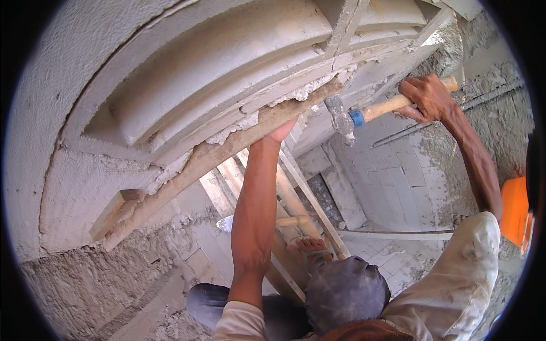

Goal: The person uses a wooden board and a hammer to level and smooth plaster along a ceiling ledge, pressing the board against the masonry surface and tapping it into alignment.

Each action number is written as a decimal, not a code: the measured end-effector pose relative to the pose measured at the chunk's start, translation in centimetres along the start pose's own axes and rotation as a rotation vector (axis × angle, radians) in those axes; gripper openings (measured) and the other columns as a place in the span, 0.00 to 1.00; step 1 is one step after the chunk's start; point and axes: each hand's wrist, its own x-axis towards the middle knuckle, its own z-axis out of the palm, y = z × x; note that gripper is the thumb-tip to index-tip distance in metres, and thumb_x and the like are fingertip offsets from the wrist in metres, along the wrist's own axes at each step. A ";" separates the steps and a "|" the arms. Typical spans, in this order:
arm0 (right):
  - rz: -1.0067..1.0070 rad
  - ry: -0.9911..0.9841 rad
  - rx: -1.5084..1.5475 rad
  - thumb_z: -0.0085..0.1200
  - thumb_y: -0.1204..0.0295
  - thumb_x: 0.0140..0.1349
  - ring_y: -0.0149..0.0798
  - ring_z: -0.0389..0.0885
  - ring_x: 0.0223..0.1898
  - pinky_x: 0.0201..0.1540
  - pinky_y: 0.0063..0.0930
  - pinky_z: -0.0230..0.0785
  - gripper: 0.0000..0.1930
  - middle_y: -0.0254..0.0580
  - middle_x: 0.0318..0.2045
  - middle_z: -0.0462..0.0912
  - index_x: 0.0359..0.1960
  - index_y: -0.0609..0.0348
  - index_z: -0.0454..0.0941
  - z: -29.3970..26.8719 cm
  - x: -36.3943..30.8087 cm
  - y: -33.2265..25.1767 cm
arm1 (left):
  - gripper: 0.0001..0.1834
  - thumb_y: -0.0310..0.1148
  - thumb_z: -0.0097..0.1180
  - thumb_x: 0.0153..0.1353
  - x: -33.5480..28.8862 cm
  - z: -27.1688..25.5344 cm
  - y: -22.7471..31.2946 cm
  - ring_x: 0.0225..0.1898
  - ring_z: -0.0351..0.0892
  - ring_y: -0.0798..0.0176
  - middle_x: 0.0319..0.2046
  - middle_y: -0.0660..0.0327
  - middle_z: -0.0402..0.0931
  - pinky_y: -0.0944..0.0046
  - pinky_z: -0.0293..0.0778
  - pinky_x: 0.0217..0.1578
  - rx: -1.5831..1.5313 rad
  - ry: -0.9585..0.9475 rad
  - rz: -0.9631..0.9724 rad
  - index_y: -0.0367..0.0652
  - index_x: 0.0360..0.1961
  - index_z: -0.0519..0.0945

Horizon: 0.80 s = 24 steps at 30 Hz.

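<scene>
The left hand (282, 132) is raised with its fingers pressed up against the underside of a long plaster-crusted wooden batten (219, 154); the fingers are hidden behind the wood, so whether they curl round it or lie flat cannot be told. The batten runs from 8 o'clock up toward 1 o'clock under the curved white plaster moulding (216, 62). At 2 o'clock from that hand, the right hand (427, 98) is wrapped tight round the pale wooden handle of a hammer with a grey steel head and blue collar (364, 115). The hammer head sits just beside the batten's upper end, at its 4 o'clock. Below, at 6 o'clock, a bare foot (311, 245) rests on a slanted wooden ladder (296, 196). An orange bucket (515, 209) sits at 3 o'clock.
</scene>
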 end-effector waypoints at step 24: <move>0.112 -0.009 1.100 0.64 0.65 0.60 0.39 0.74 0.17 0.23 0.34 0.66 0.13 0.44 0.17 0.75 0.36 0.63 0.78 9.8 7.1 -30.0 | 0.33 0.50 0.26 0.75 -30.5 5.2 16.0 0.72 0.54 0.43 0.71 0.48 0.54 0.37 0.51 0.71 0.616 0.288 1.320 0.40 0.72 0.54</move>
